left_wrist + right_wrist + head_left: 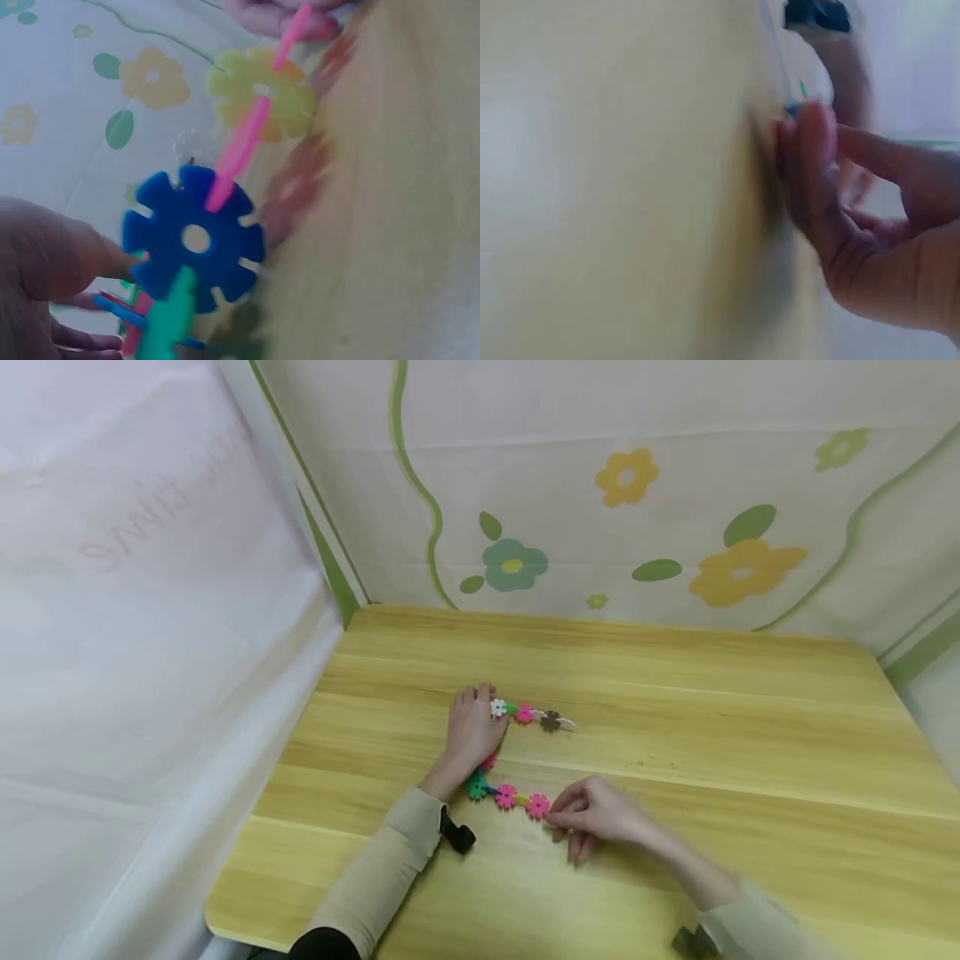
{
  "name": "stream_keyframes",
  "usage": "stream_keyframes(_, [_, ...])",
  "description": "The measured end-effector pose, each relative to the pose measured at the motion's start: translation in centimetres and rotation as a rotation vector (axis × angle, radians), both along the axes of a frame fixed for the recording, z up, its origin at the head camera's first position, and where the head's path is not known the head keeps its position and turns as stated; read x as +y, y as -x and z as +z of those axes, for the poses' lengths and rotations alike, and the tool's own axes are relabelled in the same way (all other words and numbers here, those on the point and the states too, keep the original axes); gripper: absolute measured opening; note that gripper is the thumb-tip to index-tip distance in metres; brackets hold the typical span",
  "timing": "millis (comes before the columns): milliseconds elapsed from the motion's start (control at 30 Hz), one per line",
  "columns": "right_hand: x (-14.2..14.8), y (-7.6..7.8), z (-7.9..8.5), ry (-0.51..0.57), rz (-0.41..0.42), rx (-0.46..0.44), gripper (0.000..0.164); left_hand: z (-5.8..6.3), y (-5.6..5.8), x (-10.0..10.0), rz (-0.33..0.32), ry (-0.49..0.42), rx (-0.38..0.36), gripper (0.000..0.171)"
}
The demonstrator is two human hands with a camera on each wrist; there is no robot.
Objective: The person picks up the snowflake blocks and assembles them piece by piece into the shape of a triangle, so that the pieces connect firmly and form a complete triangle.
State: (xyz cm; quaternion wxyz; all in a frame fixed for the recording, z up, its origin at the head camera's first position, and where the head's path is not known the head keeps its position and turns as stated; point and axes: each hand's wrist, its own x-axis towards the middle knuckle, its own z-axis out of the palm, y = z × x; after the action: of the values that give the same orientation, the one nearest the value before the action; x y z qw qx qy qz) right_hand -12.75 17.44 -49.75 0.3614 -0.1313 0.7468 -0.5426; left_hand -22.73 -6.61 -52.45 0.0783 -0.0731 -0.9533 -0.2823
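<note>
A chain of slotted plastic snowflake discs lies in a bent line on the table. My left hand (472, 728) holds the chain at its bend, beside a white disc (498, 708); the part under the palm is hidden. At the near end, my right hand (596, 812) pinches the pink end disc (537, 806) between thumb and fingers. From the left wrist, a blue disc (169, 225) appears near the left thumb, joined to an edge-on pink disc (240, 154) and a yellow disc (289, 109). The right wrist view is blurred, and the fingers (817, 142) mostly cover the piece there.
The wooden table (712, 727) extends widely around the chain. A brown disc (551, 721) and a pale disc sit at the chain's far end. Behind the table hangs a flower-printed cloth (570, 410), with a white sheet (150, 693) on the left.
</note>
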Motion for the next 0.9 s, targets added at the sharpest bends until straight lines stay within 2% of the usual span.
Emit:
stream_keyframes(33, [-0.3, -0.1, -0.3, 0.029, -0.021, -0.027, 0.031, 0.9, -0.2, 0.2, -0.034, 0.035, -0.018, 0.048])
stream_keyframes(100, [-0.8, -0.3, -0.6, 0.076, -0.061, -0.054, 0.032, 1.3, 0.0, 0.5, -0.139, 0.105, -0.017, 0.053])
stream_keyframes(233, [-1.9, -0.4, -1.2, 0.122, -0.120, -0.073, 0.027, 2.4, 0.4, 1.6, -0.429, 0.248, -0.014, 0.053])
stream_keyframes(333, [-2.4, -0.3, -1.4, 0.138, -0.156, -0.072, 0.022, 2.9, 0.7, 2.4, -0.610, 0.290, -0.038, 0.049])
stream_keyframes(400, [-2.5, -0.2, -1.6, 0.142, -0.184, -0.076, 0.019, 3.0, 0.9, 2.8, -0.672, 0.266, -0.069, 0.043])
stream_keyframes(467, [-2.3, 0.0, -1.7, 0.149, -0.214, -0.086, 0.019, 2.9, 1.1, 3.0, -0.692, 0.221, -0.083, 0.040])
stream_keyframes(567, [-1.8, 0.4, -1.8, 0.157, -0.262, -0.087, 0.021, 2.7, 1.4, 3.0, -0.675, 0.168, -0.084, 0.038])
stream_keyframes(733, [-1.0, 1.2, -1.8, 0.169, -0.350, -0.086, 0.023, 2.6, 1.6, 2.9, -0.630, 0.159, -0.075, 0.038])
stream_keyframes(900, [-0.6, 1.7, -1.6, 0.154, -0.399, -0.072, 0.025, 2.4, 1.9, 3.1, -0.573, 0.140, -0.039, 0.022])
